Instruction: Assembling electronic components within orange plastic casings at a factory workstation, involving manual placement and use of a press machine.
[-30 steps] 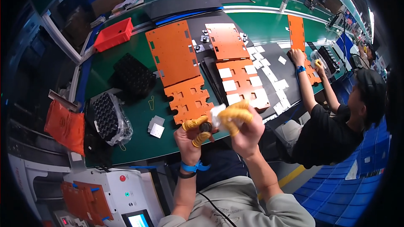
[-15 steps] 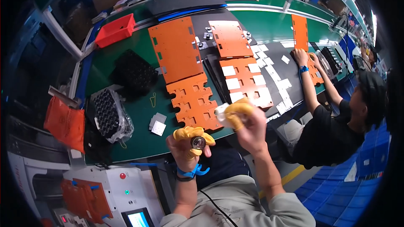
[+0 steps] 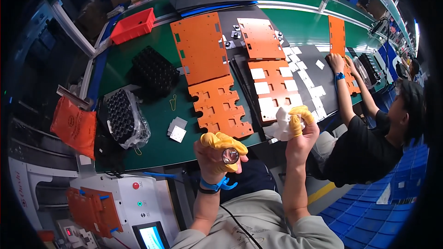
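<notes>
Yellow finger covers are on the fingers of both my hands. My left hand (image 3: 213, 157), with a blue strap at its wrist, is closed around a small round lens (image 3: 230, 156) with a dark rim, its glass facing up. Raised to the right, my right hand (image 3: 302, 133) pinches a crumpled white wipe (image 3: 281, 125) between covered fingertips. Lens and wipe are apart. Beyond my left hand lies an orange fixture plate (image 3: 221, 110) with square recesses. A second orange plate (image 3: 276, 93), holding white square pieces, lies beyond the wipe and is partly hidden by it.
Black trays (image 3: 153, 71) and a bagged tray of round parts (image 3: 121, 119) lie on the left of the green bench. A red bin (image 3: 134, 25) stands behind them. White squares (image 3: 177, 133) lie near the front edge. At right, a co-worker (image 3: 369, 147) handles another orange plate (image 3: 338, 34).
My right hand has moved right with the wipe, away from the lens. The view has shifted slightly; the lens stays in my left hand.
</notes>
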`<state>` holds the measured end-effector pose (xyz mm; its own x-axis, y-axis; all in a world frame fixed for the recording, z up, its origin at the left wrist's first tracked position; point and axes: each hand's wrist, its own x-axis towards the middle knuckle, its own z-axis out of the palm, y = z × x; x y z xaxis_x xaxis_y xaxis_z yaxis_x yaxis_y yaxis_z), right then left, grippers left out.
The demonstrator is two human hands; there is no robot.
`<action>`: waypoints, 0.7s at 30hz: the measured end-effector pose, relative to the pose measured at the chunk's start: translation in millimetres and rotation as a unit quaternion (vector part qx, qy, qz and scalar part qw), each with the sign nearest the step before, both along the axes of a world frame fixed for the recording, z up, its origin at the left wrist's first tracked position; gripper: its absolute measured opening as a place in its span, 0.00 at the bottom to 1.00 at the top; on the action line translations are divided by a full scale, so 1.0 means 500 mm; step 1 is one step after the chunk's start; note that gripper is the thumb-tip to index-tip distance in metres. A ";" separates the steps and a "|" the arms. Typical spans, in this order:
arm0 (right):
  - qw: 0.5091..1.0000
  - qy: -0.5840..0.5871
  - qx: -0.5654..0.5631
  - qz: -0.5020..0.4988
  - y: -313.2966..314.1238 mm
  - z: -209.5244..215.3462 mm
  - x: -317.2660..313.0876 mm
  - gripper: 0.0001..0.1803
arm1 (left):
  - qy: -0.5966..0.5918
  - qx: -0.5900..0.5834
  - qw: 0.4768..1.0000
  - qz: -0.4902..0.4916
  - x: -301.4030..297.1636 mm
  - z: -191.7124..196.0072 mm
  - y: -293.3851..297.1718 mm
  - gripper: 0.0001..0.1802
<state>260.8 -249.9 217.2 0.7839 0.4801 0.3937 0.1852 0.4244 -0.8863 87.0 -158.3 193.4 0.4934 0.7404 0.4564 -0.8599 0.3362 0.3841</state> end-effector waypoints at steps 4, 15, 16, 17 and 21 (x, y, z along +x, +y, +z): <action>1.000 -0.013 0.007 -0.005 -0.003 0.002 0.002 0.09 | 0.103 0.101 0.988 0.047 -0.013 -0.003 0.006 0.34; 0.999 0.000 0.036 -0.017 -0.014 0.019 -0.019 0.12 | 0.099 0.100 0.982 0.127 0.000 0.010 -0.021 0.31; 0.999 0.000 0.036 -0.018 -0.015 0.022 -0.023 0.12 | 0.102 0.089 0.982 0.128 0.001 0.007 -0.023 0.31; 0.999 0.000 0.034 -0.023 -0.016 0.026 -0.029 0.13 | 0.105 0.078 0.983 0.130 0.001 0.003 -0.024 0.32; 0.994 -0.089 0.036 0.057 -0.028 0.058 -0.057 0.17 | 0.180 0.160 0.949 0.202 0.000 -0.021 -0.014 0.30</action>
<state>232.4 -263.9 246.5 0.6416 0.5269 0.5575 0.2837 0.5123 -0.8106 87.1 -165.1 182.9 0.3651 0.7538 0.5463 -0.6879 -0.1770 0.7039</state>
